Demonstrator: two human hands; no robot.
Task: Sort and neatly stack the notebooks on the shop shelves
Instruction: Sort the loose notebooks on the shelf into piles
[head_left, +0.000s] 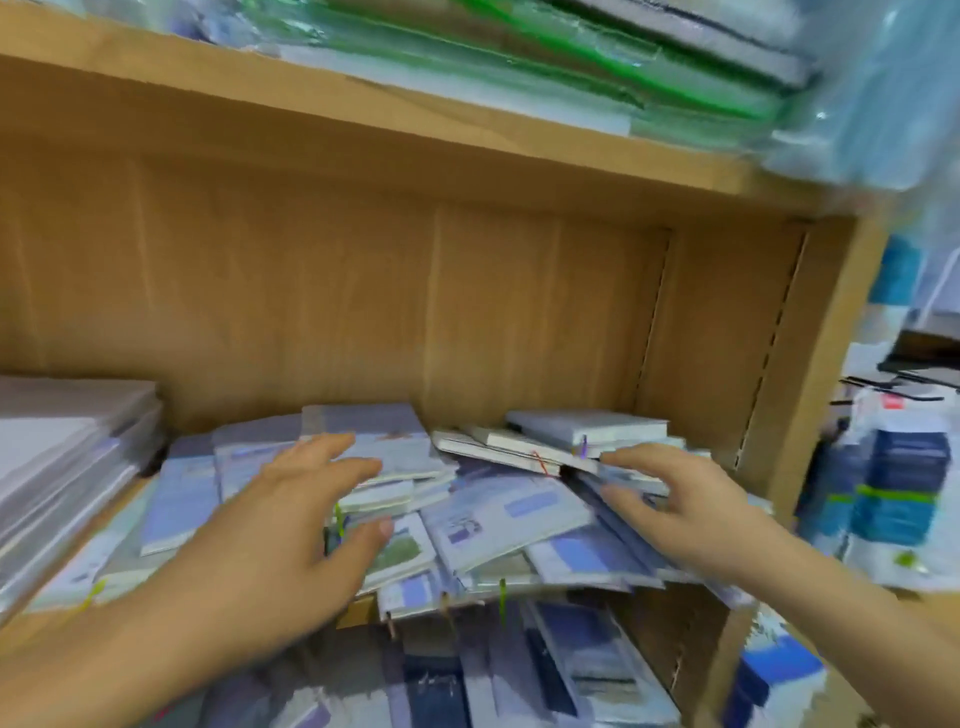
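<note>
A loose heap of small pale blue and white notebooks (498, 514) covers the middle wooden shelf (62, 639), some with coloured ribbon markers. My left hand (291, 525) reaches over the left part of the heap, fingers spread and thumb under a short stack (384, 483), not clearly gripping it. To the right, my right hand (680, 499) stretches flat-fingered toward a tilted group of white-edged notebooks (566, 441) at the back. The view is blurred.
A tall stack of larger pale pads (57, 467) stands at the left of the shelf. Green and clear plastic-wrapped packs (519, 57) lie on the shelf above. More notebooks (519, 670) fill the shelf below. Wrapped blue packages (898, 488) sit right of the shelf's side panel.
</note>
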